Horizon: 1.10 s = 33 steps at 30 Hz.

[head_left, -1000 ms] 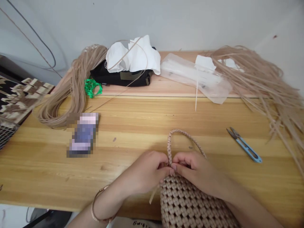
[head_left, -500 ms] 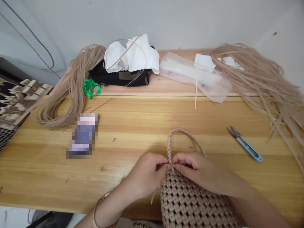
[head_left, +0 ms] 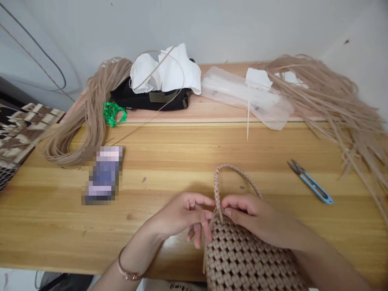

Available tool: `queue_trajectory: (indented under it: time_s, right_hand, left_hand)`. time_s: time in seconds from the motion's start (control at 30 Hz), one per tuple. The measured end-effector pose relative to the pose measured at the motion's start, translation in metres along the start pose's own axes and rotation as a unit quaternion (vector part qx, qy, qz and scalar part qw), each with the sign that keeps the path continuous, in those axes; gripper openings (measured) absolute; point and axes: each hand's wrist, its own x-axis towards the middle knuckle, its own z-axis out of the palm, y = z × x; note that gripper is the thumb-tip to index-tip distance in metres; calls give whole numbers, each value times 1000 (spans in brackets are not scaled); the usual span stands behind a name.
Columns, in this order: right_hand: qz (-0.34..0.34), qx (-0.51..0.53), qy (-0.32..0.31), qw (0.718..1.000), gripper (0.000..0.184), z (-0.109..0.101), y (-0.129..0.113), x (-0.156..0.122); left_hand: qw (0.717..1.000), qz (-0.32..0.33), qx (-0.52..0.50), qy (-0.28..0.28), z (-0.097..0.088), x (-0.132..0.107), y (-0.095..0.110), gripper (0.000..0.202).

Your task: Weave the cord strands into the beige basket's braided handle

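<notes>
A tan woven bag (head_left: 242,250) with an open-work pattern stands at the table's front edge. Its braided handle (head_left: 216,182) arches up from the rim. At the handle's near base, my right hand (head_left: 254,216) has its thumb and forefinger closed on the bag, with the palm over the bag's upper side. From the other side, my left hand (head_left: 186,216) reaches in with fingers apart. Its forefinger tip touches or nearly touches the handle base, and the lower fingers hang loosely beside the bag. A loose strip end (head_left: 204,258) hangs down the bag's left side.
Blue thread snips (head_left: 312,182) lie to the right. Bundles of tan strips, the left one (head_left: 93,97) and the right one (head_left: 327,89), flank the table. A pixelated object (head_left: 104,173), green ribbon (head_left: 114,114), black pouch (head_left: 145,99) and clear plastic bag (head_left: 242,95) also lie there.
My left hand has loosened its pinch at the handle base, and its fingers have spread. The strip end at the bag's left has swung in against the bag. My right hand stays put.
</notes>
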Motion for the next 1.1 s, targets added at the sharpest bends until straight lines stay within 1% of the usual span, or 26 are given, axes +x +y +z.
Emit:
queue_trajectory:
  time_s: [0.07,0.13,0.3,0.37,0.5,0.6,0.7,0.77,0.83,0.93,1.03,1.1]
  right_hand:
    - [-6,3,2,1000,23,0,1,0]
    - [-11,5,-1,1000,23,1,1,0]
    - [-21,4,-9,1000,24,2,0,0]
    - [-20,2,-9,1000,23,2,0,-1]
    - [-24,18,-9,1000,23,3,1,0]
    - [-25,29,-2,999,24,3,3,0]
    - [-20,28,3,999,23,2,5,-1]
    - [-16,31,4,999,22,1,5,-1]
    - [-8,39,2,999,23,0,5,-2]
    - [3,56,-8,998,28,-1,5,-1]
    - [17,69,-10,997,31,-2,7,0]
    - [31,79,-10,996,29,-3,8,0]
  left_hand:
    - [1000,-2,26,13,-1,2,0,35]
    - [999,9,42,24,-4,6,0,35]
    - [998,46,1,51,-10,17,-3,34]
    - [997,61,2,55,-10,20,-4,35]
    - [988,121,74,63,-6,23,-4,33]
    - [969,173,157,77,1,22,-3,25]
    - [934,218,262,110,9,18,0,18]
    - [910,238,312,135,13,17,1,14]
    - [896,252,330,158,17,16,1,13]
    - [885,267,335,179,20,17,-2,15]
    - [878,266,353,186,21,18,-4,18]
    - [877,262,356,187,21,20,-4,18]
